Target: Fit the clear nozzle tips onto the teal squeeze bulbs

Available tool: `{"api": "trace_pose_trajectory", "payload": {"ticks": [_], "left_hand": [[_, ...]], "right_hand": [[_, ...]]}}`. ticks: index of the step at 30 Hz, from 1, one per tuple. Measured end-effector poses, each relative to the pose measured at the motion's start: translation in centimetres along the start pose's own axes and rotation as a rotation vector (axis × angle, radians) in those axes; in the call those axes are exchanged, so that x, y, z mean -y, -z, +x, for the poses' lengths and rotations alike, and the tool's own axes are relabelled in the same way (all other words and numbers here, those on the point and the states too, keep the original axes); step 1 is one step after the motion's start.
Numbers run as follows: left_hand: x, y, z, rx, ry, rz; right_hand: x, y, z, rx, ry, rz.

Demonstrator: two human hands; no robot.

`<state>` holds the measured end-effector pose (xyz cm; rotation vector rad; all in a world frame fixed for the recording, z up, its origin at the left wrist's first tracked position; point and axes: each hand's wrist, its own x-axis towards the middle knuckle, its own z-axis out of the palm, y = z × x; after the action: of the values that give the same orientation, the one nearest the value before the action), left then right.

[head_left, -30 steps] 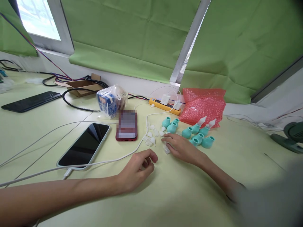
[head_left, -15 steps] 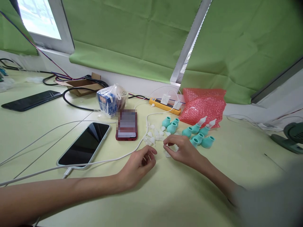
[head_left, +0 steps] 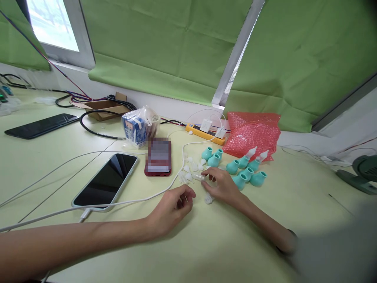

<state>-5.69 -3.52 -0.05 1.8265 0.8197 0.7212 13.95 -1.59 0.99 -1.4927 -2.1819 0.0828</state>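
My left hand (head_left: 173,208) rests on the table with its fingers curled in. Whether it holds anything small is hidden. Among the loose pieces, my right hand (head_left: 220,185) has thumb and forefinger on either side of a clear plastic tube piece (head_left: 199,177). Another clear plastic piece (head_left: 208,198) lies just below that hand. Small white and clear plastic tips (head_left: 187,169) are scattered to the left of it. Several teal rubber bulbs (head_left: 213,159) stand behind and to the right, and two of them carry a translucent pointed tip (head_left: 251,152).
A red bubble-wrap bag (head_left: 253,133) and a yellow power strip (head_left: 204,134) with chargers lie at the back. Two phones, a white-framed one (head_left: 106,179) and a dark red one (head_left: 159,157), lie left. A white cable (head_left: 132,201) crosses before them. A green fan (head_left: 365,171) stands right.
My right hand has moved slightly and its thumb and forefinger have parted around a clear tube piece. A clear piece below it has come into fuller view. My left hand has barely moved.
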Motion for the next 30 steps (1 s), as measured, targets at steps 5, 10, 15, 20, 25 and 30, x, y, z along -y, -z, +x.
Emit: {"api": "trace_pose_trajectory", "payload": {"ticks": [5, 10, 15, 20, 25, 30], "left_hand": [[0.3, -0.1, 0.2, -0.102, 0.023, -0.222], [0.6, -0.2, 0.4, -0.043, 0.038, -0.161], [0.7, -0.1, 0.4, -0.096, 0.064, -0.082], [0.7, -0.3, 0.3, -0.07, 0.065, 0.0], [0.7, -0.2, 0.3, -0.041, 0.07, 0.011], [0.4, -0.1, 0.3, -0.037, 0.082, -0.004]], "right_hand": [[1.9, 2.4, -0.1, 0.071, 0.177, 0.289], [3.6, 3.3, -0.5, 0.144, 0.251, 0.457], [2.2, 3.4, -0.2, 0.172, 0.172, 0.378], [-0.5, 3.4, 0.3, 0.25, -0.008, 0.121], [-1.0, 2.8, 0.2, 0.386, 0.095, -0.043], [-0.7, 2.7, 0.2, 0.383, 0.113, -0.079]]}}
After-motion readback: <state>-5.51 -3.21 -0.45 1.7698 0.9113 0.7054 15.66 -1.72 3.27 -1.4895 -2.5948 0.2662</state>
